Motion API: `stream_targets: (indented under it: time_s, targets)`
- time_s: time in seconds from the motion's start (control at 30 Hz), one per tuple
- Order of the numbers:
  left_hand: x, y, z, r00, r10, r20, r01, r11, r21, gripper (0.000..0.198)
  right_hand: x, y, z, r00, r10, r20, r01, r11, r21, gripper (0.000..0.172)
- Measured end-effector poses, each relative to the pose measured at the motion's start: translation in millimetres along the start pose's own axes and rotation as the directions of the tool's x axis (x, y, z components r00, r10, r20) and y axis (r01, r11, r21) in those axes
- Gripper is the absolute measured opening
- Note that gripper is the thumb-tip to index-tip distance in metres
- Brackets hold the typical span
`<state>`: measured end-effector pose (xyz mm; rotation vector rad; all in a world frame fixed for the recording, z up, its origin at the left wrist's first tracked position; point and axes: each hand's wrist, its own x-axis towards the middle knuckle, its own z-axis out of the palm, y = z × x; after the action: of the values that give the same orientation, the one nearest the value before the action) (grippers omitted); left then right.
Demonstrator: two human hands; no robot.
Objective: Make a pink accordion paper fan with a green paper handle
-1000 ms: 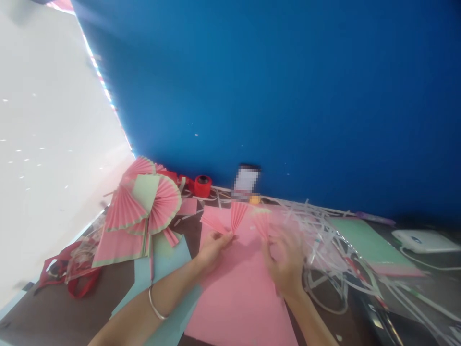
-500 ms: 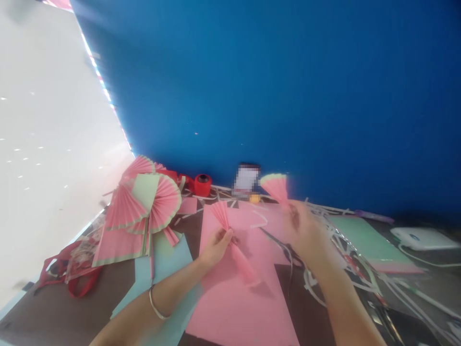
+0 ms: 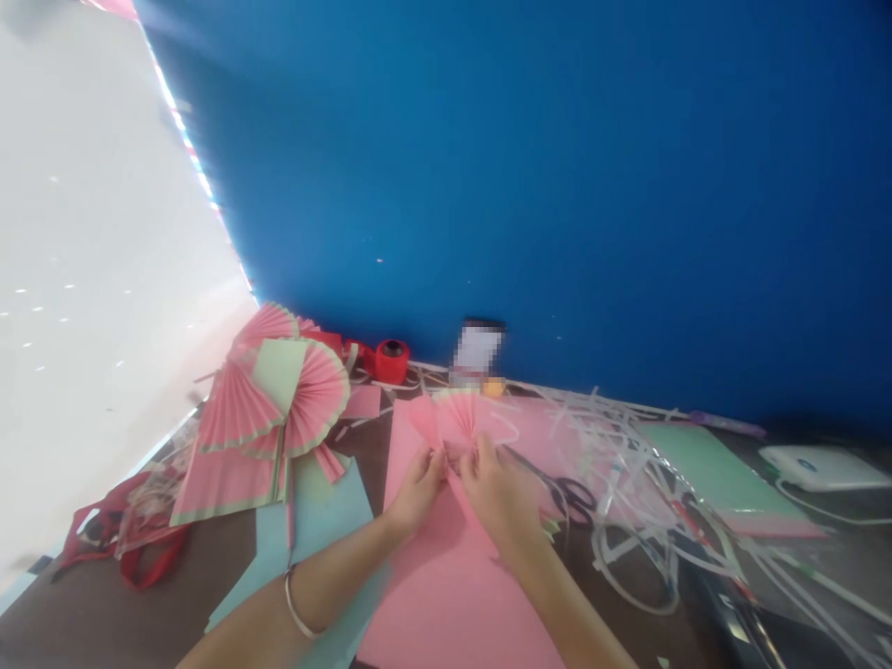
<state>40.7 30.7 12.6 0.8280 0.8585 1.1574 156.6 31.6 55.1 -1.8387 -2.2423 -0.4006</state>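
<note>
My left hand (image 3: 419, 485) pinches a pleated pink paper fan (image 3: 424, 418) at its gathered middle. Close beside it, my right hand (image 3: 496, 478) grips a second pleated paper fan (image 3: 458, 415), pink with a pale green edge. The two fans' upper parts spread side by side, almost touching. Their lower parts are mostly hidden by my hands. Both hands are above large pink paper sheets (image 3: 446, 595). Black-handled scissors (image 3: 575, 499) lie to the right of my right hand, their blades on the pink paper.
At left stands a pile of pink-and-green folded fans (image 3: 241, 404), beside light blue paper (image 3: 313, 548). Red tape (image 3: 391, 362) sits near the blue wall (image 3: 530, 186). White paper strips (image 3: 627, 455) tangle at right, before green sheets (image 3: 717, 465) and a white device (image 3: 822, 466).
My right hand has come left and down, carrying the green-edged fan from above the strips to beside the fan in my left hand. The scissors are now uncovered.
</note>
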Motion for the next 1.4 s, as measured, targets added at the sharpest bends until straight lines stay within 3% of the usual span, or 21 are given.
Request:
stream_targets:
  time_s: [0.1, 0.27, 0.43, 0.53, 0.63, 0.73, 0.87, 0.97, 1.03, 1.13, 1.3, 1.4]
  targets:
    - [0, 0, -1.7, 0.994, -0.001, -0.110, 0.013, 0.994, 0.110, 0.041, -6, -3, 8, 0.991, -0.099, -0.091, 0.104, 0.994, 0.045, 0.019]
    - [1, -3, -6.2, 0.990, 0.064, -0.124, -0.049, 0.991, 0.122, 0.038, -19, -7, 18, 0.977, -0.183, -0.110, 0.204, 0.951, 0.232, 0.017]
    - [4, -4, -8.9, 0.981, 0.133, -0.138, -0.106, 0.977, 0.187, 0.037, -18, 14, 22, 0.996, -0.059, -0.072, 0.086, 0.887, 0.454, 0.025]
    - [3, -3, -6.9, 0.971, 0.140, -0.193, -0.109, 0.980, 0.166, 0.032, -16, 29, 27, 0.999, 0.036, -0.040, -0.016, 0.904, 0.426, 0.025]
    - [3, -3, -6.7, 0.964, 0.173, -0.203, -0.133, 0.971, 0.198, 0.027, -20, 35, 35, 0.998, 0.056, 0.005, -0.054, 0.945, 0.321, 0.025]
    - [4, -4, -11.8, 0.950, 0.293, -0.109, -0.209, 0.855, 0.475, 0.009, -25, 35, 43, 1.000, 0.020, -0.014, -0.016, 0.967, 0.256, 0.027]
    - [5, -2, -20.9, 0.947, 0.320, 0.010, -0.180, 0.506, 0.843, 0.018, -28, 35, 49, 1.000, -0.018, -0.023, 0.024, 0.955, 0.295, 0.028]
    - [6, -1, -24.1, 0.946, 0.313, 0.088, -0.162, 0.220, 0.962, 0.017, -31, 39, 49, 0.998, -0.055, 0.007, 0.050, 0.943, 0.328, 0.027]
    - [7, 0, -24.4, 0.940, 0.321, 0.117, -0.163, 0.121, 0.979, 0.016, -34, 43, 47, 0.995, -0.101, 0.026, 0.085, 0.933, 0.349, 0.027]
    - [9, 4, -24.1, 0.936, 0.336, 0.105, -0.155, 0.123, 0.980, 0.018, -40, 49, 41, 0.988, -0.154, -0.025, 0.152, 0.916, 0.371, 0.026]
    - [12, 33, -27.0, 0.940, 0.313, 0.134, -0.196, 0.177, 0.965, 0.024, -56, 53, 26, 0.962, -0.125, -0.241, 0.223, 0.872, 0.437, 0.021]
    - [13, 52, -32.4, 0.940, 0.231, 0.251, -0.291, 0.158, 0.944, 0.029, -65, 41, 18, 0.963, -0.146, -0.226, 0.237, 0.859, 0.454, 0.022]
